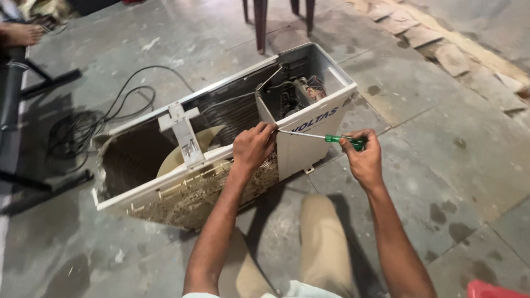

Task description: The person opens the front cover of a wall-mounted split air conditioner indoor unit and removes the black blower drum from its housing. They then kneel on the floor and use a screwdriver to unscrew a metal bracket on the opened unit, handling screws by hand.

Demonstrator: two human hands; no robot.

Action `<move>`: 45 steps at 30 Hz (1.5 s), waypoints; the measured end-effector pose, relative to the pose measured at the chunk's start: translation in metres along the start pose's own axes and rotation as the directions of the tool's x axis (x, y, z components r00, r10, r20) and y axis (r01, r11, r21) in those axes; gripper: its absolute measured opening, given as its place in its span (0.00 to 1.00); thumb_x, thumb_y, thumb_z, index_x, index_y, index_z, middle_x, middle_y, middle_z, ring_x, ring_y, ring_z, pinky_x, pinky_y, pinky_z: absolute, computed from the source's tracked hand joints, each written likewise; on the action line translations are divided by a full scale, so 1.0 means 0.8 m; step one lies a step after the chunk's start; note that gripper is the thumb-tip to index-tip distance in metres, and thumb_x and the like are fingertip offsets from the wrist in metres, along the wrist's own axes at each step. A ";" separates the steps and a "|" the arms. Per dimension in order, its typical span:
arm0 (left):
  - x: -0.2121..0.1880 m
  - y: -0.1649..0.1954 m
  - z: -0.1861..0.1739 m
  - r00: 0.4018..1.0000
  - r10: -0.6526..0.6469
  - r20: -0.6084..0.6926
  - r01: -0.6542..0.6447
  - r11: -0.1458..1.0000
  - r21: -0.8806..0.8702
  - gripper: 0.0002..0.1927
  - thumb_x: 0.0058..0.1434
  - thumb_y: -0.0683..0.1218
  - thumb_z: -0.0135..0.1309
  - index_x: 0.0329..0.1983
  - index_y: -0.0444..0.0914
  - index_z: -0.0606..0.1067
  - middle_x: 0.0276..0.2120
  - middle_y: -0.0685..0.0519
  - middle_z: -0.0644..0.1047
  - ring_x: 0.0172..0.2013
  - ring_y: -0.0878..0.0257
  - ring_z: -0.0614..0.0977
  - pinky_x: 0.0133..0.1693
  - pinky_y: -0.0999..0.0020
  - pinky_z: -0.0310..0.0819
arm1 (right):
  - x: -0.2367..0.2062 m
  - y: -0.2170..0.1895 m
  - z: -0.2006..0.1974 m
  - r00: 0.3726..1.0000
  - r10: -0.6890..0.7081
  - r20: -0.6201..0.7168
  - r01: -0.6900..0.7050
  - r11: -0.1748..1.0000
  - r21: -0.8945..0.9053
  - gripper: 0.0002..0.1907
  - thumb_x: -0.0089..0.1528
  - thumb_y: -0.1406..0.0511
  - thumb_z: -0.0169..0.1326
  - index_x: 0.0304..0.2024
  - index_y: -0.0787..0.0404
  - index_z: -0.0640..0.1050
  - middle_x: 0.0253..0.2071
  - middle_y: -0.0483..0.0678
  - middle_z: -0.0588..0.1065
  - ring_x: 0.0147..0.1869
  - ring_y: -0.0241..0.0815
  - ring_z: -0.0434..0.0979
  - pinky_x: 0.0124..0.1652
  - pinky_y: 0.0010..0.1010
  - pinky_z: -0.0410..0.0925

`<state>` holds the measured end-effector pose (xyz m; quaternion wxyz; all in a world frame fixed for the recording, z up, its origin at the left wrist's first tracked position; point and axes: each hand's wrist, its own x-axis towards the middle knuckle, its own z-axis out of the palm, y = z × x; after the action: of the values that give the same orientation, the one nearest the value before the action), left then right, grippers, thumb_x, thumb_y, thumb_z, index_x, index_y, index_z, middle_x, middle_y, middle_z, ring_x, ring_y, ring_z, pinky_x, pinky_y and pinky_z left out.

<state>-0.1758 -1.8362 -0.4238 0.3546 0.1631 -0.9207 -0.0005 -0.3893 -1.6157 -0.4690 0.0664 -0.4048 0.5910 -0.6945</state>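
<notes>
Green-handled screwdriver (326,137) level against opened white air-conditioner casing (309,132)

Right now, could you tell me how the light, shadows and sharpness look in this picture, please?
Head view: soft even light, no glare; the left hand, right hand and green-handled screwdriver are fairly sharp; the arms cast faint shadows on the concrete floor; the unit's casing interior is dark.

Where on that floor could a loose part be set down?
Bare concrete lies right of the open air-conditioner casing, beyond the right hand holding the green-handled screwdriver. Left is crowded: black cables and a dark stand.
</notes>
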 end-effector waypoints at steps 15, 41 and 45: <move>0.010 0.009 0.000 0.997 -0.063 0.044 0.063 0.998 0.004 0.09 0.63 0.49 0.59 0.44 0.43 0.77 0.35 0.55 0.78 0.33 0.54 0.83 0.34 0.57 0.77 | -0.038 0.078 0.013 0.994 0.102 0.039 -0.109 0.951 0.289 0.14 0.71 0.67 0.57 0.50 0.67 0.67 0.52 0.52 0.76 0.48 0.36 0.78 0.48 0.28 0.75; -0.006 -0.008 0.010 0.995 -0.070 0.078 0.076 0.994 -0.076 0.09 0.61 0.47 0.62 0.45 0.48 0.82 0.46 0.56 0.80 0.40 0.53 0.83 0.40 0.57 0.77 | -0.086 0.061 0.042 0.895 0.442 0.061 -0.403 0.743 0.534 0.10 0.69 0.74 0.53 0.53 0.63 0.72 0.46 0.54 0.76 0.42 0.40 0.79 0.44 0.33 0.75; 0.003 0.018 -0.004 0.977 -0.144 -0.161 0.099 0.961 -0.257 0.08 0.59 0.49 0.65 0.39 0.43 0.82 0.49 0.51 0.80 0.44 0.52 0.83 0.44 0.59 0.77 | -0.103 0.057 0.000 0.900 0.436 -0.009 -0.333 0.700 0.631 0.12 0.68 0.75 0.53 0.53 0.61 0.69 0.50 0.52 0.76 0.44 0.41 0.79 0.45 0.31 0.75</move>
<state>-0.1800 -1.8230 -0.4181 0.4523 0.1732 -0.8662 -0.1227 -0.3520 -1.5818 -0.5488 0.2917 -0.1717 0.4068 -0.8485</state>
